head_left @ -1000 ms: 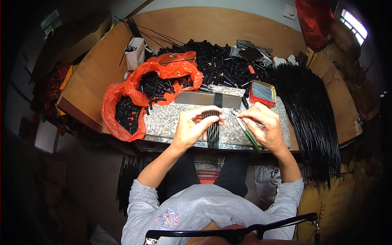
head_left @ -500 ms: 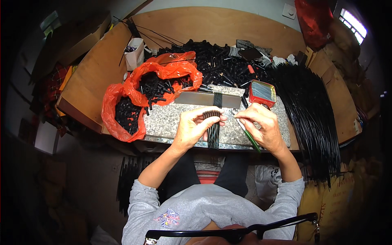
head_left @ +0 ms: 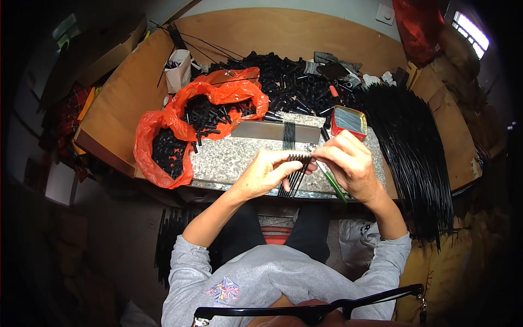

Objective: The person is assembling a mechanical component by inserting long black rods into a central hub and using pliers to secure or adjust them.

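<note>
**Rods Pinched Over the Granite!**

Head view, and my left hand (head_left: 266, 174) has a row of thin black rods (head_left: 297, 180) pinched under the thumb, above the front of the granite slab (head_left: 215, 163). My right hand (head_left: 353, 168) clasps a slim green tool (head_left: 334, 186), fingertips right by the rods' upper ends. Lettering, too: reddish print on the yellow sack (head_left: 418, 291), lower right, partly shadowed.

Wood panel (head_left: 294, 30) across the back, w/ a square white wall plate (head_left: 385, 14) above it, upper rt. Red plastic bag (head_left: 418, 32) is just beside the plate, & a bright window (head_left: 472, 34) a bit past that. White container (head_left: 178, 79) w/ small bits inside is back lft, nr the wood side panel (head_left: 125, 82). Yellow sack (head_left: 444, 275) w/ print is low rt, crumpled white bag (head_left: 355, 237) nr it tbh.
</note>
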Demonstrator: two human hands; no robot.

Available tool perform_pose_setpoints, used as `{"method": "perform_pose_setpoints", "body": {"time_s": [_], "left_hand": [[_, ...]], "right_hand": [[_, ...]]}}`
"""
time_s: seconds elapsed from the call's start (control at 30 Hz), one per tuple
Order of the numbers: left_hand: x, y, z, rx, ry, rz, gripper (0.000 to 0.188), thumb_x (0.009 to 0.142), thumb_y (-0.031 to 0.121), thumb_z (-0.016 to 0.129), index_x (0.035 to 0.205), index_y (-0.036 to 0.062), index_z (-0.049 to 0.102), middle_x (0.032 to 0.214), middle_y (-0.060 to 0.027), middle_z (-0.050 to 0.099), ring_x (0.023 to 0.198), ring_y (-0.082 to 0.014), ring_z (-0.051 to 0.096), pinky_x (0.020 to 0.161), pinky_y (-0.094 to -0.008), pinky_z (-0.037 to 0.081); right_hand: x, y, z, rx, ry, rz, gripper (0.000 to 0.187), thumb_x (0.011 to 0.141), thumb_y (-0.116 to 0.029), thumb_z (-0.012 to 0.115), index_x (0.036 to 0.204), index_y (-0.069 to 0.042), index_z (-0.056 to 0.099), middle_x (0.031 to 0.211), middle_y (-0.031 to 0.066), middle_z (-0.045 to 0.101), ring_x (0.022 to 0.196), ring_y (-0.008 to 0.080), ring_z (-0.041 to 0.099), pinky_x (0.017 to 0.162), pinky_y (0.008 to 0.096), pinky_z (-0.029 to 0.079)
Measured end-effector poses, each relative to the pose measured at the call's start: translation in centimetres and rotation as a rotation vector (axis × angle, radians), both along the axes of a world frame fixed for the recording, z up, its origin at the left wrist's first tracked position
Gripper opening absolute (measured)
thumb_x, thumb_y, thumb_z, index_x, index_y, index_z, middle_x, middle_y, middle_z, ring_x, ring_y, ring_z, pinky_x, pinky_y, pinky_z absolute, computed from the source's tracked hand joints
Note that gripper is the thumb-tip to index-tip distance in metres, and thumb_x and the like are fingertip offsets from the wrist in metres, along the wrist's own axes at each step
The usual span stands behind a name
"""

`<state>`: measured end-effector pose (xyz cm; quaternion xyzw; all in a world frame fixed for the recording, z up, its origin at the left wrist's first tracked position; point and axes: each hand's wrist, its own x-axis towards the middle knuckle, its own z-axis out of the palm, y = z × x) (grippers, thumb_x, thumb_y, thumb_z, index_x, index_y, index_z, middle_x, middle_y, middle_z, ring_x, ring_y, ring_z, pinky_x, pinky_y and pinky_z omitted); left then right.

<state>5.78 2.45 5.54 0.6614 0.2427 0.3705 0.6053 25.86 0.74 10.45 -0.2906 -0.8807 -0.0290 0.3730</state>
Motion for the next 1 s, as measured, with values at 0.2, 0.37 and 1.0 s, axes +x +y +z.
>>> {"method": "perform_pose_setpoints", "body": {"time_s": [0.2, 0.37, 1.0], "left_hand": [[0.0, 0.0, -0.1, -0.012, -0.05, 0.06, 0.026, 0.088, 0.008, 0.046, 0.109, -0.0041, 0.057, 0.09, -0.0097, 0.065, 0.075, -0.0095, 0.061, 0.047, -0.0181, 0.049], [0.3, -0.4, -0.2, 0.011, -0.058, 0.083, 0.025, 0.088, 0.008, 0.046, 0.107, -0.0025, 0.059, 0.087, -0.0088, 0.065, 0.067, -0.0081, 0.06, 0.047, -0.0179, 0.048], [0.0, -1.3, -15.1, 0.913, 0.673, 0.175, 0.068, 0.064, 0.016, 0.069, 0.126, 0.0126, 0.042, 0.142, -0.0179, 0.022, 0.132, -0.0379, 0.018, 0.105, -0.0491, 0.021]], "right_hand": [[0.8, -0.4, 0.0, -0.358, 0.286, -0.054, 0.014, 0.072, 0.006, 0.058, 0.086, 0.002, 0.06, 0.078, 0.0104, 0.059, 0.069, 0.0164, 0.058, 0.062, 0.0264, 0.046], [-0.7, -0.3, -0.1, -0.312, 0.283, 0.004, 0.016, 0.073, 0.005, 0.059, 0.089, 0.002, 0.059, 0.079, 0.0099, 0.059, 0.066, 0.0169, 0.058, 0.062, 0.0267, 0.046], [-2.6, -5.8, -12.7, -0.67, 0.181, 0.028, 0.021, 0.077, -0.002, 0.06, 0.098, -0.001, 0.061, 0.089, 0.013, 0.063, 0.082, 0.0291, 0.06, 0.073, 0.0343, 0.047]]}}
